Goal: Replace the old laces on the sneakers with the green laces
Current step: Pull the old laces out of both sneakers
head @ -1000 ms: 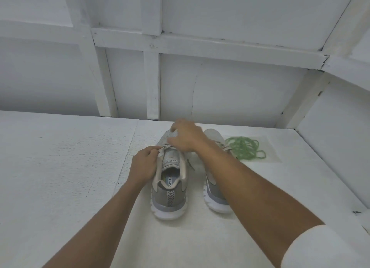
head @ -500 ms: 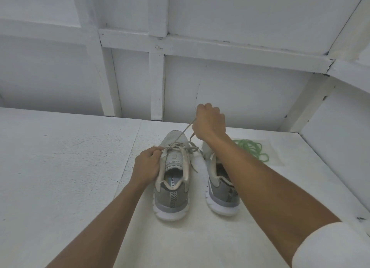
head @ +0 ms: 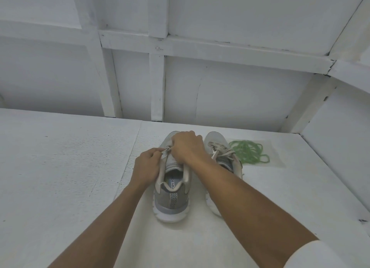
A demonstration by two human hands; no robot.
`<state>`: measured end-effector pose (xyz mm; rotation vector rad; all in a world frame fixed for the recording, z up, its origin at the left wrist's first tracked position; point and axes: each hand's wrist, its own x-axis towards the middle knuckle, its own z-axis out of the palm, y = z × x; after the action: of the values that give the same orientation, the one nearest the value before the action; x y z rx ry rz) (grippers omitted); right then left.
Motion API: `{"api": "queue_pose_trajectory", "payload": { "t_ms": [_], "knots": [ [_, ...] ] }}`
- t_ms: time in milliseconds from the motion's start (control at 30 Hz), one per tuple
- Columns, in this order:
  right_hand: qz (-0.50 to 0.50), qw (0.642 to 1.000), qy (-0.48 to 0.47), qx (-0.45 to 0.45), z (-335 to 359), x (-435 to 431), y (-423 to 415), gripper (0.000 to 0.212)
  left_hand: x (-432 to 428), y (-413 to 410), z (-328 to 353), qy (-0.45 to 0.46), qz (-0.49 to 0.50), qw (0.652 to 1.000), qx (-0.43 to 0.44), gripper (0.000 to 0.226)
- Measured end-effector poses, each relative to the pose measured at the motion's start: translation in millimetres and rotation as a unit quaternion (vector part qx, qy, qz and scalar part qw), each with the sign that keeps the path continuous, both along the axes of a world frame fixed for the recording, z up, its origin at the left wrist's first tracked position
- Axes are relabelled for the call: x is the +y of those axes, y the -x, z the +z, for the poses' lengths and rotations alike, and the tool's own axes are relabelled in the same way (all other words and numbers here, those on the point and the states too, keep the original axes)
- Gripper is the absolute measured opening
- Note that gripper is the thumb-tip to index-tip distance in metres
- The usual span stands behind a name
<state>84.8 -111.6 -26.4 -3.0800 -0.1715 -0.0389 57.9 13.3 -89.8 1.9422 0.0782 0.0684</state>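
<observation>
On a white tabletop (head: 60, 167) against panelled walls (head: 240, 91), removal of the old laces appears under way: the left hand (head: 147, 167) pinches the old lace (head: 165, 150) of the left sneaker (head: 172, 203), and the right hand (head: 188, 145), close by, curls round it nearer the toe. Two sneakers stand side by side, the right sneaker (head: 215, 139) fully laced, with one bundle of green laces (head: 248, 151) just beside it. Next, likely, comes a steady pull through the eyelets.

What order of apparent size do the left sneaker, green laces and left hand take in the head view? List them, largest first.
1. left sneaker
2. left hand and green laces: these look about alike, and the laces lie farther from the camera, so I leave them unranked.
</observation>
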Motion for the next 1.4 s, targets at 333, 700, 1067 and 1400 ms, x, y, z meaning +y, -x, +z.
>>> {"api": "queue_pose_trajectory", "payload": {
  "t_ms": [333, 700, 1067, 1400],
  "knots": [
    [-0.069, 0.975, -0.199, -0.076, 40.9, -50.3, -17.1, 0.022, 0.5, -0.5, -1.2, 0.002, 0.0, 1.0, 0.001, 0.042],
    [-0.109, 0.955, -0.242, -0.135, 68.2, -82.3, -29.9, 0.016, -0.4, 4.3, 6.4, 0.003, -0.001, 1.0, 0.014, 0.049],
    [-0.045, 0.986, -0.141, 0.083, 28.7, -54.0, 0.4, 0.017, 3.8, -1.8, 13.2, -0.055, -0.038, 0.997, 0.033, 0.035],
    [-0.101, 0.951, -0.276, 0.101, 1.4, -32.0, 34.7, 0.026, -22.3, -38.4, 52.0, -0.233, -0.125, 0.964, 0.019, 0.023]
  ]
}}
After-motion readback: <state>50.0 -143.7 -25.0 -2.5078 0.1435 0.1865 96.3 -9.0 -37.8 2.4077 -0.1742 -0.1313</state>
